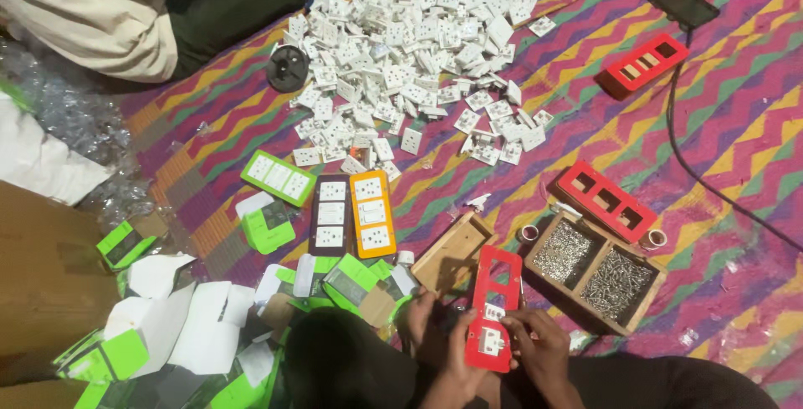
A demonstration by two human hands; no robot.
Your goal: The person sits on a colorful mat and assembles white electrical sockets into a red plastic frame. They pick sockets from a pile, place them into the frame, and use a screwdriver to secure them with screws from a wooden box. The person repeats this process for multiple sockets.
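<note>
Red plastic switch-plate frame (493, 307) sits pinched between my hands: my left hand (433, 325) curls shut on its lower edge, my right hand (535, 344) closes fingers on the white socket module (489, 340) seated in it. Just beyond, a wooden tray (595, 268) holds screws in two compartments; an empty wooden box (452, 250) lies beside it. All rests on a zigzag woven mat (736, 125), with a heap of white modules (418, 49) farther off.
</note>
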